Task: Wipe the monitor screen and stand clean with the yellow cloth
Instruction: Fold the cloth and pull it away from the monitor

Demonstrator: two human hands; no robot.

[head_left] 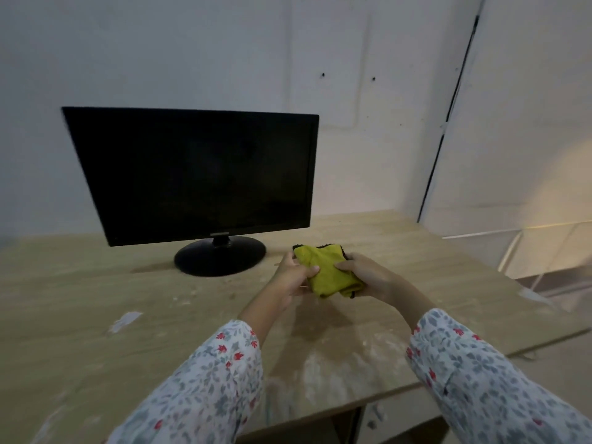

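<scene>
A black monitor [195, 174] with a dark screen stands on its round black stand [205, 259] at the back left of a wooden desk [96, 299]. To the right of the stand, above the desk, both hands hold a folded yellow cloth [326, 269] with a dark edge. My left hand [293, 277] grips its left side with the thumb on top. My right hand [368, 277] grips its right side. The cloth is apart from the monitor.
The desk top is dusty, with pale smears near its front edge [320, 373] and a white scrap [125, 320] at the left. A white wall rises behind the monitor. The desk's right edge [499, 277] drops off to a floor area with white frames.
</scene>
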